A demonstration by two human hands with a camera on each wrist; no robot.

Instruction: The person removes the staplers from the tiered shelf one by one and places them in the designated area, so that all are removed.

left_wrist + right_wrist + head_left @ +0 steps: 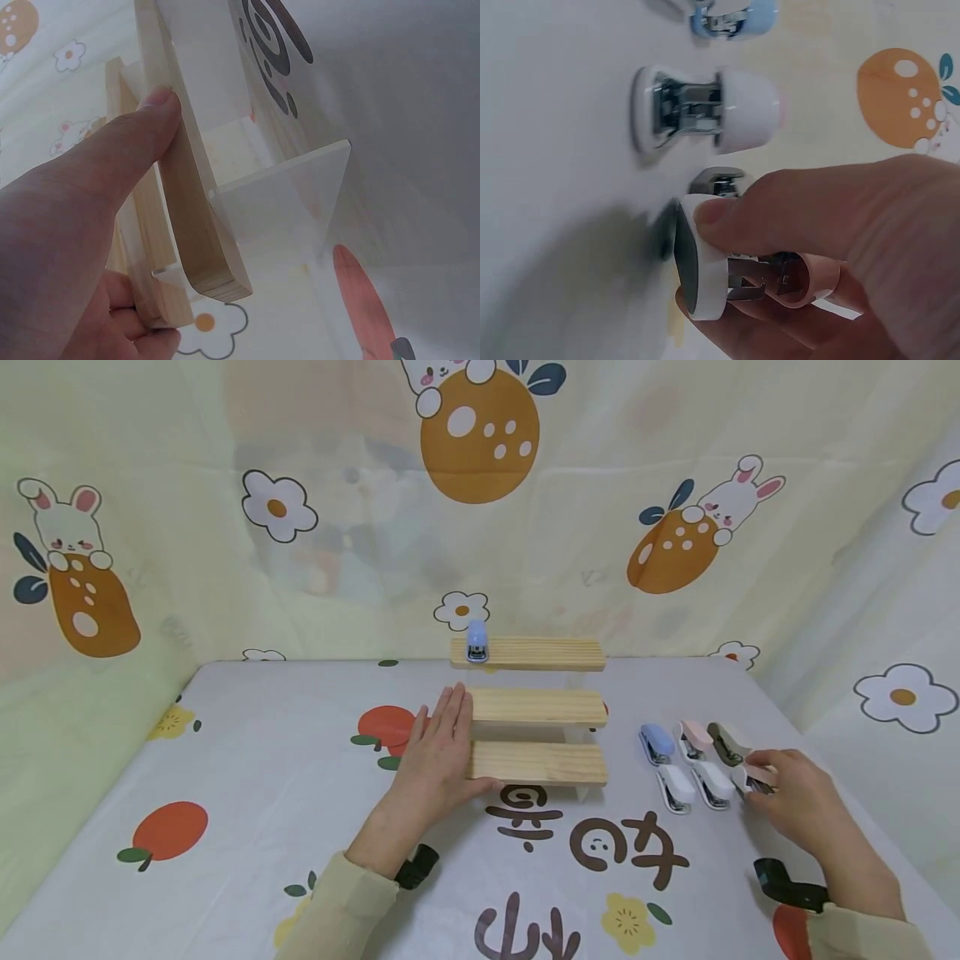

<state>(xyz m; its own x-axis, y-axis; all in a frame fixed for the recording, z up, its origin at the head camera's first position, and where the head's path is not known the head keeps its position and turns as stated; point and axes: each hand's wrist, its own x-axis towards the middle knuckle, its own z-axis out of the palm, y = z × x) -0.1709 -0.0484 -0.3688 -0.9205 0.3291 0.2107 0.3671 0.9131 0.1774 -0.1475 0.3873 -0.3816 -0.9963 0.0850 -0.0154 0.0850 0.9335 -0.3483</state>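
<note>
My left hand (438,752) rests along the left side of a three-tier stand with wooden planks (540,764) and clear supports. Its fingers extend beside the middle plank. In the left wrist view the thumb (142,142) presses a plank's edge, and fingertips touch the end of another. A blue mini stapler (477,642) stands on the top plank's left end. At the right, my right hand (802,797) pinches a mini stapler (705,262) with a white base and pinkish top, partly covered by the fingers. In the right wrist view it is tilted.
Near the right hand stand several mini staplers in two rows: blue (657,740), pink (696,735) and dark green (726,743) behind, white ones (678,787) in front. A printed cloth (247,877) covers the table; a patterned curtain (337,585) hangs behind.
</note>
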